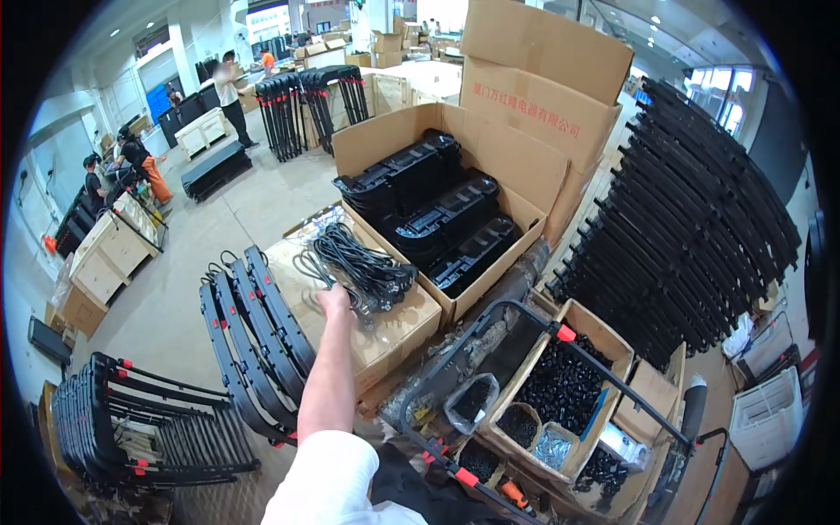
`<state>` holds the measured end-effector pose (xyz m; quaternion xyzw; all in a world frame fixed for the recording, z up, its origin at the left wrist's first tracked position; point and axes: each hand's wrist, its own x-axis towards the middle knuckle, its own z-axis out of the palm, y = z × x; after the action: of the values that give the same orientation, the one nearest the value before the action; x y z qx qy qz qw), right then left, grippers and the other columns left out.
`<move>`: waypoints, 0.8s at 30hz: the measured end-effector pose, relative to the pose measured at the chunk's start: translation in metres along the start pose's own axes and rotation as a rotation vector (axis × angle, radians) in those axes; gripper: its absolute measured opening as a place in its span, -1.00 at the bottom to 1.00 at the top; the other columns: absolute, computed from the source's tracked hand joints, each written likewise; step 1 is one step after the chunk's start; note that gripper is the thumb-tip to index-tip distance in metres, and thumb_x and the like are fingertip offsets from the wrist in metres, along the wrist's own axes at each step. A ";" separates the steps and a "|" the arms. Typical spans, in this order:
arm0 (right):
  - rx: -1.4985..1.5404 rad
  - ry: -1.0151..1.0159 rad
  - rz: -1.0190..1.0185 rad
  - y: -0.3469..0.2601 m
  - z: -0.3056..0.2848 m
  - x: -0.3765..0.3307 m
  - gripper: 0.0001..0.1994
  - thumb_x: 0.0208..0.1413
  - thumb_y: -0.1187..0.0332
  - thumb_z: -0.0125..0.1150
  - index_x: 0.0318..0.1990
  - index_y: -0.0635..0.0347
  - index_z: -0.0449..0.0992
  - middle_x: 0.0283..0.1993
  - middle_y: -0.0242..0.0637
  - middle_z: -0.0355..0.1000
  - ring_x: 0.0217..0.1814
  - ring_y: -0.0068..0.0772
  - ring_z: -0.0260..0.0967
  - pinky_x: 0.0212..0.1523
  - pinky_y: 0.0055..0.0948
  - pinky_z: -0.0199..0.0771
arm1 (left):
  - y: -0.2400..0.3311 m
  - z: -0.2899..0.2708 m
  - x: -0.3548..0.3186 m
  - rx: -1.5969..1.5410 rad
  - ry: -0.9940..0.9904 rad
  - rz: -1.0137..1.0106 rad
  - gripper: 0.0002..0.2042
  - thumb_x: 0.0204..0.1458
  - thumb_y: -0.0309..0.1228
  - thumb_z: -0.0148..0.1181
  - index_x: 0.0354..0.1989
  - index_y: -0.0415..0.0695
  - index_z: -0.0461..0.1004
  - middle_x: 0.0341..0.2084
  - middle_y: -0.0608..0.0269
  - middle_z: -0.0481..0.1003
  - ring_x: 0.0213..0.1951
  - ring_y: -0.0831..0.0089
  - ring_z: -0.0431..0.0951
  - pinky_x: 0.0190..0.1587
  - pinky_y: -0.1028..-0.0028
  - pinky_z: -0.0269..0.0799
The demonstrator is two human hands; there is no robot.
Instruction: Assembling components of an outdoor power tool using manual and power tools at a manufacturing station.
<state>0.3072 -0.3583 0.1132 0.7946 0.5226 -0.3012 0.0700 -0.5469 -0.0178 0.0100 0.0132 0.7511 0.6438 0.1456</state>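
"While my left hand (333,302) sits at the edge of the cables (372,269), they lie heaped on a carton (402,328), a makeshift surface that presumably keeps them within reach."

"Is it clamped on any?"

"I cannot tell; my fingertips are hidden. My right hand is out of view."

"And the frames (273,302)?"

"Propped on edge just beside the carton, probably to save room; the open box (516,159) beyond has panels (446,210) in rows, likely for easy lifting."
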 end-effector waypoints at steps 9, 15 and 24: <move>0.005 0.219 -0.376 -0.080 -0.014 -0.010 -0.39 0.41 -0.19 0.08 -0.03 0.32 0.63 -0.23 0.15 0.53 -0.31 0.09 0.48 -0.26 0.02 0.46 | 0.090 -0.047 -0.251 -0.635 -0.615 0.169 -0.74 0.43 -0.26 0.04 -0.04 -0.24 0.46 -0.37 0.20 0.55 -0.37 0.40 0.57 -0.24 0.44 0.52; 0.180 0.267 -0.633 -0.165 -0.034 -0.007 -0.63 0.27 0.04 0.25 -0.09 0.17 0.70 -0.22 0.10 0.63 -0.11 0.19 0.62 -0.09 -0.05 0.61 | 0.099 -0.104 -0.324 -0.554 -1.053 0.175 -0.76 0.47 -0.25 0.00 -0.05 -0.20 0.44 -0.41 0.19 0.54 -0.39 0.36 0.59 -0.28 0.40 0.54; 0.845 0.053 -0.945 -0.258 -0.075 -0.003 -0.61 0.46 0.15 0.09 0.03 0.36 0.63 -0.31 -0.29 0.60 -0.42 -0.56 0.51 -0.36 -0.50 0.52 | 0.045 -0.164 -0.464 -0.213 -1.515 0.011 -0.76 0.45 -0.31 0.03 -0.02 -0.24 0.51 -0.42 0.25 0.56 -0.36 0.45 0.58 -0.19 0.47 0.50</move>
<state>0.1112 -0.2142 0.2280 0.4445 0.6543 -0.4602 -0.4031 -0.1492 -0.2642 0.1680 0.4406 0.3800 0.5284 0.6182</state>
